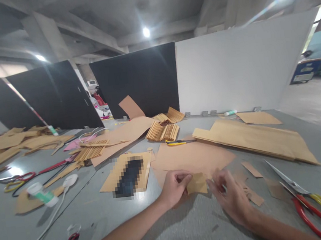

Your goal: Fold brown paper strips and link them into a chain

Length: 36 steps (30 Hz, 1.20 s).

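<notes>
Small brown paper piece (196, 183), one only, held just above the worktop (188, 224) close to its near edge, about midway along it. The left hand (175, 189) pinches the piece's left side between thumb and forefinger. The right hand (231, 196) has its fingers curled against the right side; whether it truly grips cannot be told, nor whether it also holds something thin. Directly behind lies one large brown sheet (193, 156), with three loose scraps (251, 168) beside the right hand. Toward the right edge lie the scissors (300, 193), with red and yellow handles, blades pointing inward; one pair or two cannot be told. Further back are one yellow knife (177, 142), three pleated bundles (161, 131) and one folded stack (254, 137). One glue bottle (42, 193) lies toward the left edge. Likely hazards: the thin piece may tear or crease askew if the two hands pull unevenly; a right forearm swept outward may catch the open blades; the piece, if dropped, may be lost among the like-coloured scraps.
</notes>
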Each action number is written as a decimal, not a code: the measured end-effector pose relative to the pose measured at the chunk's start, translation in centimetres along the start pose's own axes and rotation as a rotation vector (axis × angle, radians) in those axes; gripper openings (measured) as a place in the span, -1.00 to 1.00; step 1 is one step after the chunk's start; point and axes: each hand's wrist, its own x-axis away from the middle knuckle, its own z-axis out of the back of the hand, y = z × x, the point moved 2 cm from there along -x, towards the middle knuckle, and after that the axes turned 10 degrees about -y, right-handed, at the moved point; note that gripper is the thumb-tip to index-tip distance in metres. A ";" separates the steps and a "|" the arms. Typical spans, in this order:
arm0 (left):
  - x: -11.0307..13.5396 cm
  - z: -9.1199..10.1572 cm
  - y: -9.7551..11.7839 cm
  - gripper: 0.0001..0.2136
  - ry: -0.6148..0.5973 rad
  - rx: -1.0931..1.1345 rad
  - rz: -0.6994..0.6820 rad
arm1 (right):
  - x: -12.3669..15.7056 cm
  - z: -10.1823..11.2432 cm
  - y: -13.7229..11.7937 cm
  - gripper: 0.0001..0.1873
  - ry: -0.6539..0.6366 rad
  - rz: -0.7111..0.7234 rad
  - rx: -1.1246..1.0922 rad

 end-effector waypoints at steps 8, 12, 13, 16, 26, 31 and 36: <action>0.1 -0.1 0.2 -0.62 -0.042 0.002 -0.014 | -0.8 0.1 -1.3 -0.67 -0.073 0.046 0.015; 0.2 -0.2 0.6 -0.63 -0.074 0.005 -0.032 | -1.0 -0.3 -1.5 -0.52 -0.167 0.049 0.012; 0.2 -0.2 0.7 -0.63 -0.085 0.006 -0.037 | -0.9 -0.4 -1.2 -0.52 -0.197 0.025 -0.002; 0.3 -0.3 1.1 -0.65 -0.129 0.011 -0.052 | -0.7 -0.7 -0.3 -0.60 -0.233 -0.083 -0.068; 0.3 -0.6 1.0 -0.60 -0.173 0.051 -0.081 | -0.9 -0.8 0.1 -0.69 -0.222 -0.097 -0.184; 0.3 -0.5 1.0 -0.63 -0.143 0.011 -0.067 | -1.0 -0.6 -0.3 -0.68 -0.225 -0.092 -0.169; 0.3 -0.4 0.9 -0.64 -0.122 -0.034 -0.057 | -0.9 -0.7 -0.2 -0.68 -0.256 -0.100 -0.158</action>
